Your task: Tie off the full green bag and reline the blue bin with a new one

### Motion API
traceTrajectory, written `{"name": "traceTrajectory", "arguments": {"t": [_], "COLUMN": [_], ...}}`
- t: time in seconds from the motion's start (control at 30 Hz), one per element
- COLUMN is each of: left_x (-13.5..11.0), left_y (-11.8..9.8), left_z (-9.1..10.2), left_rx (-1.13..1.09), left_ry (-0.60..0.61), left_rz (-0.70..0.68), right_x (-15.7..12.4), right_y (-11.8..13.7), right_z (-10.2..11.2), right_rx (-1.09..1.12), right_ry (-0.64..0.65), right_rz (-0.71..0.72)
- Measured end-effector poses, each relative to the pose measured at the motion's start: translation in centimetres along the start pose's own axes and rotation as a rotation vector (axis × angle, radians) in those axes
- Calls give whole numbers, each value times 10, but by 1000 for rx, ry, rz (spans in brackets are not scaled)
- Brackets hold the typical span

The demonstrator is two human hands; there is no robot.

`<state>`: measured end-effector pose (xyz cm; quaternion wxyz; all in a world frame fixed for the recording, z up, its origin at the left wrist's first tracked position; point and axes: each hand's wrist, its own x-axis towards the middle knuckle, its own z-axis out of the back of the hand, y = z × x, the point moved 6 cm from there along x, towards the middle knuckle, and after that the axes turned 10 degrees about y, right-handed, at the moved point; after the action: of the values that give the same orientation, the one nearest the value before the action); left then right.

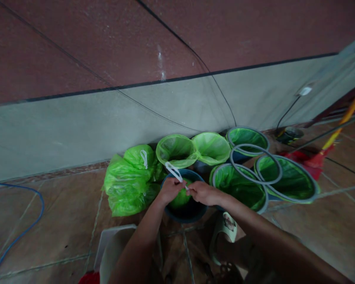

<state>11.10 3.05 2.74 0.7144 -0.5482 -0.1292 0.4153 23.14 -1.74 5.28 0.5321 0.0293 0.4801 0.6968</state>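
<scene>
Over a dark blue bin (185,218), my left hand (171,190) and my right hand (203,192) are close together with fingers pinched. Both grip a white drawstring (174,172), whose loop rises above my left hand. Beneath my fingers, a green plastic bag (179,200) is gathered inside the bin. To the left lie filled or bunched green bags (126,185), one with a white tie (144,158) on top. My fingertips partly cover the string, so its knot or ends cannot be made out.
Behind and right stand several bins lined with green bags (211,148). A loose grey ring (236,165) rests across some rims. Farther right are a red dustpan-like thing (309,163) and a small dark pot (290,135). A blue hose (41,205) crosses the tiled floor at left.
</scene>
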Motion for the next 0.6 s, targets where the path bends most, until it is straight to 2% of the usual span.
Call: {"name": "traceTrajectory", "arguments": {"t": [0.03,0.07,0.13,0.2,0.23,0.33,0.43,0.6], "left_x": [-1,-3,-7,-11,-13,-19,-24,-30], "left_y": [-4,-10,-21,-34,-40,-51,-54,-55], "left_z": [0,0,0,1,1,1,1,5], "left_rx": [51,110,234,349,408,574,698,687], "left_ry": [15,29,42,21,8,-35,-92,-231], "left_rz": [-34,-69,-137,-205,-243,-345,-399,-468], "right_x": [0,1,5,9,12,20,22,14], "right_y": [-1,-4,-11,-15,-16,-13,-13,-9], "right_z": [0,4,17,28,28,20,10,6], "right_rx": [48,84,132,220,288,505,697,904], "right_ry": [59,66,-68,-228,-257,-223,-150,-39], "right_rz": [22,31,39,103,150,233,160,163]}}
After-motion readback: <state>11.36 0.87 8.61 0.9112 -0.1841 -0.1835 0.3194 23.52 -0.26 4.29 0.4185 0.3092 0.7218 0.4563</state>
